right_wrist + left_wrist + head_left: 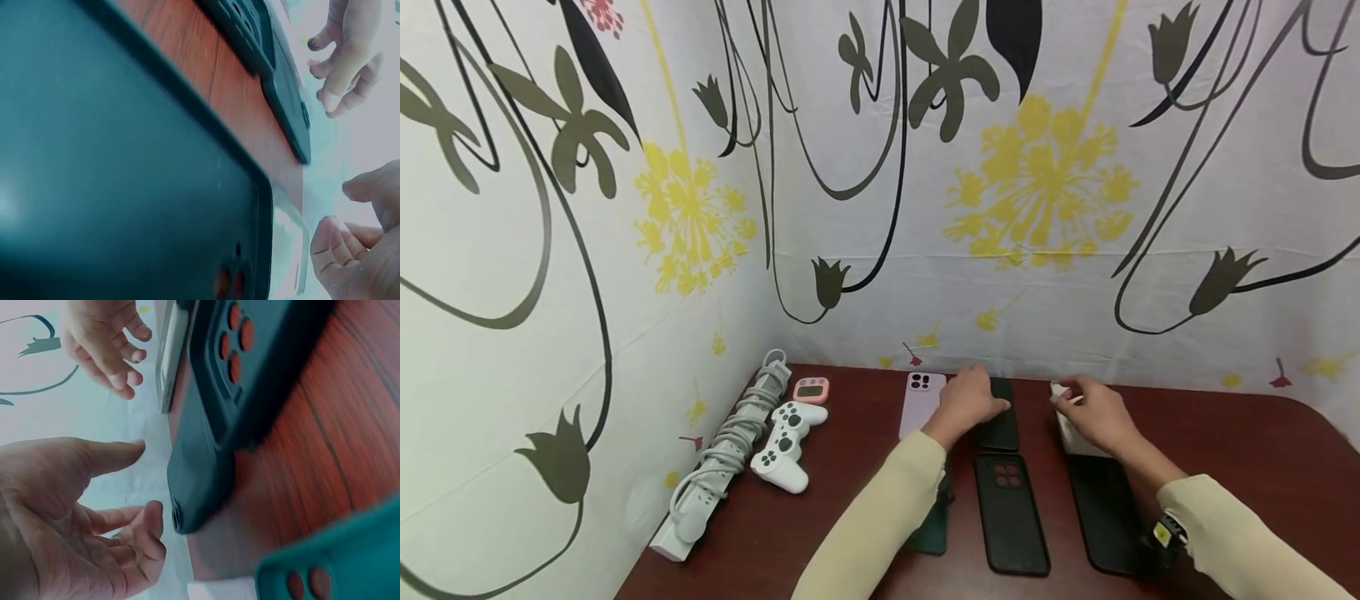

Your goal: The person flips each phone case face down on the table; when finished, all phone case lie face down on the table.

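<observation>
My left hand hovers over the far end of a black phone case at the back of the table. In the left wrist view its palm faces that case, fingers loosely bent, holding nothing. My right hand hangs just above the far end of a clear phone case, fingers relaxed. In the right wrist view the fingertips sit beside the clear case's edge, without a grip that I can see. Both forearms wear cream sleeves.
On the red-brown table lie a lilac case, a black case with camera holes, another black case and a teal case. At the left are a white game controller, a pink timer and a power strip.
</observation>
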A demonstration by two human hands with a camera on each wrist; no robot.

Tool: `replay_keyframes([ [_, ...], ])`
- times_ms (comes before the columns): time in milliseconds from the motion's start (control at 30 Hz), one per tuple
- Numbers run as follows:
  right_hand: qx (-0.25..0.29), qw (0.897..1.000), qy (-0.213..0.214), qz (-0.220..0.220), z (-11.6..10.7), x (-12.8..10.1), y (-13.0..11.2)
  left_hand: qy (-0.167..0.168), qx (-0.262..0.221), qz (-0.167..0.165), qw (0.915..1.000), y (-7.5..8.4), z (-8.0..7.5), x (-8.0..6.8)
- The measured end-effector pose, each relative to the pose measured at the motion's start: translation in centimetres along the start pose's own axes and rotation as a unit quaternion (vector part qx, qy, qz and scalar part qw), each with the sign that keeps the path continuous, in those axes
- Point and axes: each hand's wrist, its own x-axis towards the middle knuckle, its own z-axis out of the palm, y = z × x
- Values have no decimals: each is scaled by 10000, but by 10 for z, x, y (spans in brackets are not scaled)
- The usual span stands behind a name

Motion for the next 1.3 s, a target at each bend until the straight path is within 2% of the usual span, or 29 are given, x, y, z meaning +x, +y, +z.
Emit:
replay_keyframes([
  [133, -72, 9998, 134, 89, -8, -3, 13, -60, -591, 293, 9978, 9, 3, 1],
  [367, -122, 9987, 337, 352, -11, -10, 34, -80, -1440, 718, 9869, 23, 13, 0],
  [433, -146, 9983, 347, 441, -11, -12, 39, -194, -1786, 691, 9813, 27, 16, -1],
  [600, -192, 9978, 341, 526, -11, -13, 49, -634, -2689, 430, 9601, 36, 22, -3],
  [833, -284, 9971, 14, 707, -14, -10, 55, -1033, -3074, 141, 9458, 48, 30, -1],
  [900, -315, 9970, -80, 706, -14, -9, 56, -1077, -3000, 75, 9478, 52, 32, -1],
  [1100, -295, 9974, -219, 614, -14, -9, 55, -845, -2041, 45, 9753, 63, 39, 0],
  [1300, -311, 9976, -226, 571, -15, -9, 55, -648, -1462, -130, 9870, 69, 44, 4],
])
